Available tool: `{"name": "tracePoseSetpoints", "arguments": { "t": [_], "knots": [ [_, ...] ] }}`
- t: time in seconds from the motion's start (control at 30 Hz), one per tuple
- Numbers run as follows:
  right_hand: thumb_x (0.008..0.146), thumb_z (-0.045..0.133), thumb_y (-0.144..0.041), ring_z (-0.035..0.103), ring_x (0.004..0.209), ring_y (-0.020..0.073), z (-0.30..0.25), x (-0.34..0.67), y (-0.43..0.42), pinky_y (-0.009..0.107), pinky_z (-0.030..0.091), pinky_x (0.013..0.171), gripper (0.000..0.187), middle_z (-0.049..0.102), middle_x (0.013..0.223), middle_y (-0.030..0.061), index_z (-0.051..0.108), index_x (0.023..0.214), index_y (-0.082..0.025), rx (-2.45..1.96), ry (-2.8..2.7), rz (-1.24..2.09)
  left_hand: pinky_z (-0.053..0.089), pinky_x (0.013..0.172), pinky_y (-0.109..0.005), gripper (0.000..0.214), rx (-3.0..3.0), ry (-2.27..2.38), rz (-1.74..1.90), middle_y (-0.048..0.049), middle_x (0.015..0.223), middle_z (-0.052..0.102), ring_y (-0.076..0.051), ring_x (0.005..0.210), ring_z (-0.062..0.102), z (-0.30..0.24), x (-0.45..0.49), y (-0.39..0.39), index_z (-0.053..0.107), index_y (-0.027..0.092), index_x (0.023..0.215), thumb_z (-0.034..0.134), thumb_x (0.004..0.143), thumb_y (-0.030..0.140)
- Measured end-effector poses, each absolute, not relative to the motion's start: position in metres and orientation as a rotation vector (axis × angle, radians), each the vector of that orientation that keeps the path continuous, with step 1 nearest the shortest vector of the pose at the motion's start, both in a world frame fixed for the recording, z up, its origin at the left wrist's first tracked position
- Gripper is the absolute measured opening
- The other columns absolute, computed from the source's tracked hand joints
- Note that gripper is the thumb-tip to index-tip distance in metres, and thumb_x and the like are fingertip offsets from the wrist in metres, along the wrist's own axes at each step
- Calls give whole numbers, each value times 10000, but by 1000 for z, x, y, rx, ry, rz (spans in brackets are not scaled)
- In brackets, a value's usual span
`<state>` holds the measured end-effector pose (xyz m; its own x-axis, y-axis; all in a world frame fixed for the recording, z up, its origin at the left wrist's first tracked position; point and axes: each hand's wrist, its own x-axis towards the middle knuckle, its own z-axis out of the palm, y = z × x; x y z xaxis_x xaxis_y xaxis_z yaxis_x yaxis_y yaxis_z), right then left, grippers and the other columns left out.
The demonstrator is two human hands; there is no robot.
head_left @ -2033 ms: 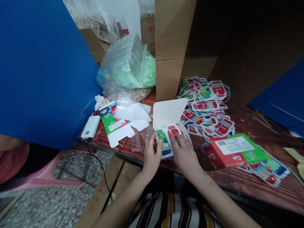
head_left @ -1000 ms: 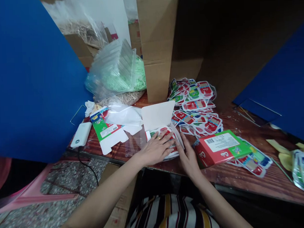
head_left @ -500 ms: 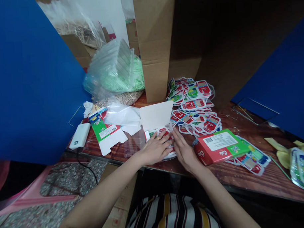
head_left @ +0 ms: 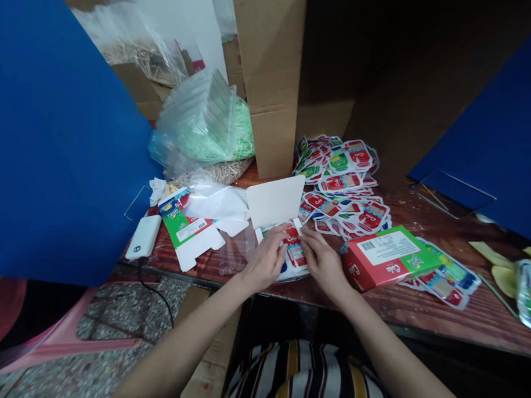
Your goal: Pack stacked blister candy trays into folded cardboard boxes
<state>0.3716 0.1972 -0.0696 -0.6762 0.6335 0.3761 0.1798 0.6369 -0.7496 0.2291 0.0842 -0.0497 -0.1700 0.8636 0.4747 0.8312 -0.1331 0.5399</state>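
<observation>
An open paper box (head_left: 276, 202) with its white lid raised lies at the table's near edge, with printed red and green packets (head_left: 294, 253) inside. My left hand (head_left: 266, 258) rests on the box's left side, fingers curled onto the packets. My right hand (head_left: 322, 259) is at the box's right side, fingertips pinching a small white side flap. A closed red and green box (head_left: 392, 257) lies just right of my right hand.
A heap of printed packets (head_left: 346, 184) lies behind the box. A flattened green box (head_left: 186, 228), a white power bank (head_left: 143, 236), clear bags (head_left: 202, 123) and a tall cardboard carton (head_left: 272, 77) are at left and back. Blue boards (head_left: 50, 142) stand on both sides.
My hands went from pressing flat on the packets in the box to gripping its sides; the right fingers now pinch the side flap. The camera shifted slightly.
</observation>
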Motion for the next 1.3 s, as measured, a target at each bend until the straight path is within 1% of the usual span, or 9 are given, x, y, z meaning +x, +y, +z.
{"name": "tracePoseSetpoints", "arguments": {
  "t": [0.1, 0.17, 0.33, 0.53, 0.63, 0.73, 0.9, 1.13, 1.3],
  "knots": [
    [924, 425, -262, 611, 1083, 240, -65, 363, 205, 403, 499, 948, 295, 640, 1139, 107, 663, 1087, -202, -666, -2203, 920, 415, 1018, -436, 126, 1654, 2422, 1562, -140, 1190, 546, -236, 1212, 502, -61, 232, 77, 482, 191, 1039, 426, 926, 180],
    [878, 470, -227, 618, 1027, 237, -66, 357, 213, 411, 507, 920, 344, 642, 1098, 96, 613, 1192, -215, -696, -2152, 969, 395, 1032, -458, 225, 1354, 2511, 1659, -143, 1205, 522, -260, 1219, 483, -69, 230, 76, 463, 186, 1106, 513, 892, 233],
    [824, 539, -260, 594, 1079, 228, -86, 352, 221, 438, 500, 927, 656, 581, 1241, 108, 337, 1448, -241, -699, -1912, 1310, 411, 1034, -418, 557, 1062, 2017, 1763, -143, 1386, 425, -231, 1282, 459, -87, 213, 84, 239, 244, 1357, 530, 887, 316],
    [810, 586, -287, 538, 1211, 251, -95, 361, 216, 459, 505, 931, 774, 487, 1397, 107, 223, 1493, -303, -667, -1798, 1578, 466, 964, -385, 526, 922, 1558, 1758, -85, 1232, 575, -218, 1133, 574, -77, 190, 85, 415, 240, 1264, 633, 788, 282],
    [782, 588, -260, 519, 1240, 258, -89, 353, 219, 464, 496, 943, 761, 471, 1426, 97, 273, 1473, -297, -629, -1791, 1606, 493, 895, -371, 506, 809, 1432, 1674, -71, 1127, 636, -217, 1016, 618, -69, 179, 86, 515, 209, 1179, 696, 709, 249],
    [775, 601, -306, 562, 1184, 281, -82, 345, 221, 465, 495, 935, 531, 561, 1340, 103, 521, 1296, -244, -589, -1758, 1615, 504, 817, -333, 416, 750, 1427, 1657, -42, 1002, 661, -199, 917, 631, -68, 172, 87, 591, 184, 1033, 721, 639, 206],
    [805, 617, -456, 486, 1271, 312, -84, 353, 213, 483, 426, 1006, 348, 501, 1405, 125, 700, 1048, -221, -532, -1819, 1490, 495, 784, -296, 109, 841, 1552, 1669, -61, 1144, 587, -209, 996, 592, -73, 172, 81, 641, 157, 769, 649, 675, 212],
    [881, 560, -393, 447, 1314, 285, -88, 375, 202, 489, 393, 1044, 348, 449, 1448, 123, 645, 1187, -251, -458, -2042, 1232, 509, 827, -324, 264, 1121, 1514, 1413, -75, 1146, 616, -216, 998, 615, -70, 171, 60, 594, 207, 1082, 553, 831, 277],
    [872, 564, -332, 410, 1339, 286, -78, 386, 204, 520, 356, 1072, 419, 440, 1458, 112, 576, 1284, -259, -409, -2307, 1010, 323, 1095, -467, 280, 1645, 1834, 1233, -141, 1499, 362, -285, 1376, 364, -65, 169, 47, 601, 199, 1126, 536, 864, 274]
  ]
}}
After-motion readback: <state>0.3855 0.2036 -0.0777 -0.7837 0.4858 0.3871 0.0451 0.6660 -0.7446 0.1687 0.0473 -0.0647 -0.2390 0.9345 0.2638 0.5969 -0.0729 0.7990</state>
